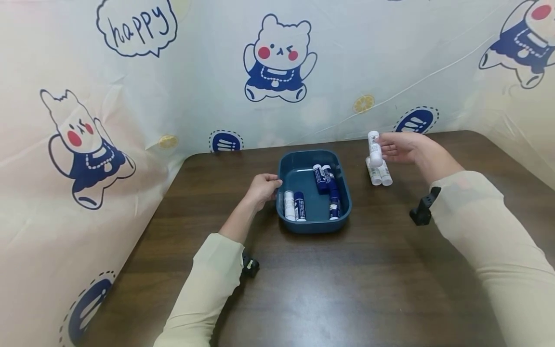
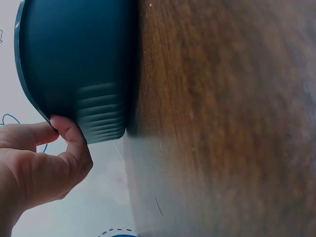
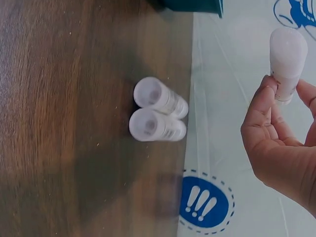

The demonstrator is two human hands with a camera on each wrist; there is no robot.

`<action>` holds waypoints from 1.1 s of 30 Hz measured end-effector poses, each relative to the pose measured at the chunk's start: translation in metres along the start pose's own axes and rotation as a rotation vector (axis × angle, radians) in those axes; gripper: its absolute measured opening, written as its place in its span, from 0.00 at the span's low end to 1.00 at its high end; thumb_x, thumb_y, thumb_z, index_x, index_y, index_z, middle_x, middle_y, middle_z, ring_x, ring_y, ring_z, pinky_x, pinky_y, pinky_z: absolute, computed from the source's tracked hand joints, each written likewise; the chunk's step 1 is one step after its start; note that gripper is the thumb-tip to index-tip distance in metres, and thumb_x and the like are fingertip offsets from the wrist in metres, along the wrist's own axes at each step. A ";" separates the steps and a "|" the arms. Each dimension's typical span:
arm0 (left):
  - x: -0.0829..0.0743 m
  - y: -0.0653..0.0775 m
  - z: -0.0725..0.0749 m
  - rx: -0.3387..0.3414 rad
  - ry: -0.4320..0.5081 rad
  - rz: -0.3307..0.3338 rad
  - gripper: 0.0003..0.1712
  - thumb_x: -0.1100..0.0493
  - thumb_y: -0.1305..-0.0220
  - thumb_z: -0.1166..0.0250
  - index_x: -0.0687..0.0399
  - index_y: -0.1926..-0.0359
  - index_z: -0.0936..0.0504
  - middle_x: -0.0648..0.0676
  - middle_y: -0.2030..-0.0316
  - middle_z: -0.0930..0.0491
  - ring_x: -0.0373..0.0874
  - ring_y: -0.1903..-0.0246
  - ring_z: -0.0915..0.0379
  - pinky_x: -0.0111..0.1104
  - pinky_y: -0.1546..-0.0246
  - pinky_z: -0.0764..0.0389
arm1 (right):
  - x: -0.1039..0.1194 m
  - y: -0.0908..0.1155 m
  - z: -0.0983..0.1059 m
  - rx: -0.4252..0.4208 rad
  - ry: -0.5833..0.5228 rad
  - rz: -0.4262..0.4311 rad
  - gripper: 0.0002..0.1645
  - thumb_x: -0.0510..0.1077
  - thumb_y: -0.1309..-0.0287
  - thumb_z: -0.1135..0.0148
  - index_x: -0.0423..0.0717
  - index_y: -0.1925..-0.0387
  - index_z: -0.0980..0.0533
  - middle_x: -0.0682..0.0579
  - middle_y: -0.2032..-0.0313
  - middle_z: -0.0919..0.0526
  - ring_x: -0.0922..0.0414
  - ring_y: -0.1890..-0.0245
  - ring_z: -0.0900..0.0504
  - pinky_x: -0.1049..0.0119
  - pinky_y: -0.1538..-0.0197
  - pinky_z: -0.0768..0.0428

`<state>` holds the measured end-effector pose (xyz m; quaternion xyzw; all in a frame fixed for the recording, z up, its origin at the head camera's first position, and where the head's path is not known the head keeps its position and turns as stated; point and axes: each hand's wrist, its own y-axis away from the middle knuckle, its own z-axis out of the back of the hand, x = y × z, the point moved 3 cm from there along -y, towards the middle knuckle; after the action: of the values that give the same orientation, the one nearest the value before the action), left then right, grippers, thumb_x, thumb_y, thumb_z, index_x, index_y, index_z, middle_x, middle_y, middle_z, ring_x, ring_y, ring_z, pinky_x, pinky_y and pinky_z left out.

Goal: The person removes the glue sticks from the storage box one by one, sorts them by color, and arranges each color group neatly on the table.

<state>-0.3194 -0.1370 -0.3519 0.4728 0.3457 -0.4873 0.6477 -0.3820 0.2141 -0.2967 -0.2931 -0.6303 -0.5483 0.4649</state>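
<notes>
My left hand pinches the left rim of a dark teal plastic bin; the left wrist view shows thumb and finger meeting at the edge. Inside the bin lie a white glue stick and a blue one at the near left, with several more blue glue sticks along the right side. To the right of the bin, my right hand grips a raised white glue stick between thumb and fingers. Beneath it, two white glue sticks lie side by side on the table.
The brown wooden table ends at a patterned cloth backdrop behind and at the left. The two loose glue sticks lie near the far edge.
</notes>
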 end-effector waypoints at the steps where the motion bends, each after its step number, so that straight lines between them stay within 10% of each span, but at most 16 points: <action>1: 0.000 0.000 0.000 -0.003 -0.001 -0.001 0.19 0.60 0.33 0.45 0.62 0.44 0.29 0.59 0.54 0.27 0.48 0.63 0.30 0.38 0.56 0.25 | -0.001 0.000 0.002 -0.002 -0.003 0.001 0.20 0.46 0.40 0.43 0.42 0.53 0.38 0.54 0.66 0.26 0.62 0.67 0.24 0.70 0.55 0.25; 33: 0.002 0.000 0.001 0.001 0.020 -0.037 0.18 0.62 0.34 0.45 0.66 0.45 0.29 0.62 0.53 0.26 0.49 0.64 0.29 0.37 0.59 0.23 | -0.047 -0.020 0.059 -0.091 0.102 -0.034 0.24 0.45 0.39 0.46 0.34 0.48 0.39 0.56 0.72 0.25 0.63 0.70 0.24 0.70 0.57 0.23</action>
<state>-0.3185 -0.1380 -0.3531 0.4715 0.3604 -0.4946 0.6350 -0.3966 0.2728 -0.3459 -0.2750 -0.5850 -0.5985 0.4732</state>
